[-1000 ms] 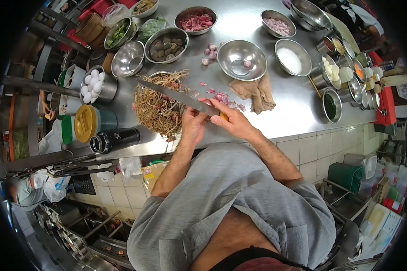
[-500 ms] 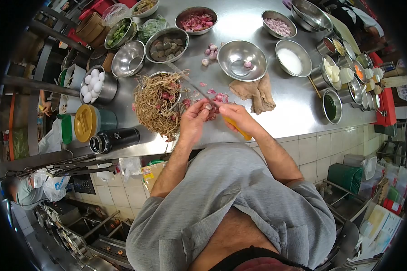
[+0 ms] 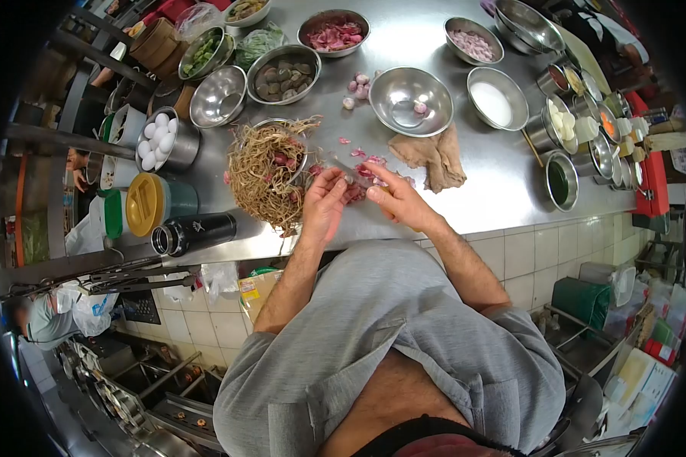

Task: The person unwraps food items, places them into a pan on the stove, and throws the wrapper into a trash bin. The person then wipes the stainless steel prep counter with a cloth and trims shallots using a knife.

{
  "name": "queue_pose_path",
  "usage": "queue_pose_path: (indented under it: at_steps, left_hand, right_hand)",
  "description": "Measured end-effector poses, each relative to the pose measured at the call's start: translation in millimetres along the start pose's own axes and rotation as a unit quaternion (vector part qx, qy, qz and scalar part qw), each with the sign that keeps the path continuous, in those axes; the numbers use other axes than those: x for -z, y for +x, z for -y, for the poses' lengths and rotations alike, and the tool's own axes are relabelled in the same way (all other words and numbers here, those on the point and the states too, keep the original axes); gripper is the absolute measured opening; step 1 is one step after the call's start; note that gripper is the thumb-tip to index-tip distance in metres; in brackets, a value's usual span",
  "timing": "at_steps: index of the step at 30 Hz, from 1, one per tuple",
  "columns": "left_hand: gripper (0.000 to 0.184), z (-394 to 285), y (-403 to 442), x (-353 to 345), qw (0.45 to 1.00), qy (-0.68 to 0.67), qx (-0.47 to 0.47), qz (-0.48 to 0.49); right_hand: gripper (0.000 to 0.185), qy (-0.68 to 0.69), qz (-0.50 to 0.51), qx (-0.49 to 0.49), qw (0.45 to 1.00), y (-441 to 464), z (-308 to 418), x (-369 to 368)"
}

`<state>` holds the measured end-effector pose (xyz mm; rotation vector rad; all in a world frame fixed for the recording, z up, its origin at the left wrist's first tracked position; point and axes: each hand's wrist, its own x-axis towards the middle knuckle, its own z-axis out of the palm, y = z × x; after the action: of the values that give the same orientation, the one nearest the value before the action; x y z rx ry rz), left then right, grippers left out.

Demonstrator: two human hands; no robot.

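Observation:
My right hand [image 3: 404, 204] is closed round the yellow handle of a knife [image 3: 348, 170], whose blade points up and left past my left fingers. My left hand [image 3: 325, 202] pinches a small shallot [image 3: 349, 180] against the blade; the fingers partly hide it. Red and pink peelings [image 3: 372, 164] lie on the steel table just beyond my hands. To the left, a heap of shallots with long dry roots [image 3: 263, 179] spills over a bowl. A steel bowl [image 3: 411, 101] holding one peeled shallot stands ahead, with several more shallots [image 3: 357, 89] beside it.
A brown cloth [image 3: 434, 156] lies right of the peelings. Bowls of eggs [image 3: 158, 141], dark rounded items [image 3: 283, 75] and white powder [image 3: 495, 101] stand around. A black bottle [image 3: 194, 233] lies at the front left edge. Another person [image 3: 49, 316] is at far left.
The knife has swung from pointing left across the root heap to a steeper, foreshortened angle. My right hand has turned with its handle, while my left hand has stayed near the same place.

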<state>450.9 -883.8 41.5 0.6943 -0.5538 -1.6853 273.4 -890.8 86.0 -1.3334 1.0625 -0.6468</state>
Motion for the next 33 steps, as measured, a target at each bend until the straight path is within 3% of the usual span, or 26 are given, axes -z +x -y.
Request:
queue_pose_path:
  at_steps: [2,5,11,13,14,15,16,20,22,23,26,29,30,32,33]
  left_hand:
    - [0.028,4.7,1.2,7.3,1.000,-0.005,0.005,0.011]
    - [0.029,7.6,0.7,10.6,1.000,0.013,0.001,0.005]
    - [0.024,6.4,-1.5,5.2,1.000,0.010,-0.008,-0.018]
    - [0.023,6.3,-1.9,6.4,1.000,0.006,0.000,-0.005]
    - [0.023,6.1,-2.2,6.8,1.000,0.002,0.007,0.009]
    - [0.023,6.0,-2.2,6.3,1.000,0.002,0.007,0.009]
    - [0.024,5.8,-1.9,5.0,1.000,0.006,0.007,0.005]
    - [0.027,7.9,-1.0,12.1,0.999,0.027,0.009,0.033]
    - [0.028,5.0,-2.2,8.4,0.999,0.034,0.015,0.031]
    - [0.029,2.6,-2.8,6.6,0.999,0.042,0.021,0.027]
    - [0.030,-0.7,-3.3,2.4,0.999,0.036,0.031,0.019]
    - [0.032,4.9,-0.4,3.6,1.000,0.014,0.024,0.015]
    - [0.032,2.7,-1.0,0.7,0.999,0.014,0.025,0.015]
    - [0.038,-3.8,-2.5,-7.8,0.997,0.070,0.034,-0.011]
    - [0.038,-2.9,-1.8,-7.7,0.997,0.070,0.035,-0.010]
  right_hand:
    - [0.055,-0.030,0.032,0.035,0.998,2.2,-6.7,-0.3]
    - [0.058,-0.175,-0.003,0.175,0.969,6.8,-19.7,-3.9]
    - [0.054,-0.239,-0.010,0.101,0.966,2.1,-12.2,-6.9]
    - [0.052,-0.174,-0.053,0.233,0.955,9.1,-24.0,-11.4]
    - [0.052,-0.174,-0.053,0.233,0.955,7.9,-27.6,-7.4]
    - [0.051,-0.044,0.007,0.100,0.994,3.6,-15.7,-2.6]
    - [0.051,0.087,0.067,-0.037,0.993,1.2,-9.3,0.1]
    - [0.051,0.133,0.039,-0.068,0.988,4.5,-13.5,1.8]
    - [0.051,0.094,-0.049,-0.109,0.988,8.7,-21.1,2.7]
    - [0.051,0.094,-0.048,-0.108,0.988,8.6,-22.4,4.6]
    - [0.046,0.021,-0.040,-0.094,0.995,3.1,-17.4,7.5]
    - [0.052,-0.023,-0.026,-0.012,0.999,-2.5,-17.9,4.5]
    - [0.056,-0.092,-0.024,0.075,0.993,-2.4,-20.2,3.7]
    - [0.062,-0.160,-0.024,0.160,0.974,-4.1,-18.8,2.5]
    - [0.062,-0.223,-0.020,0.145,0.964,-5.2,-11.4,2.2]
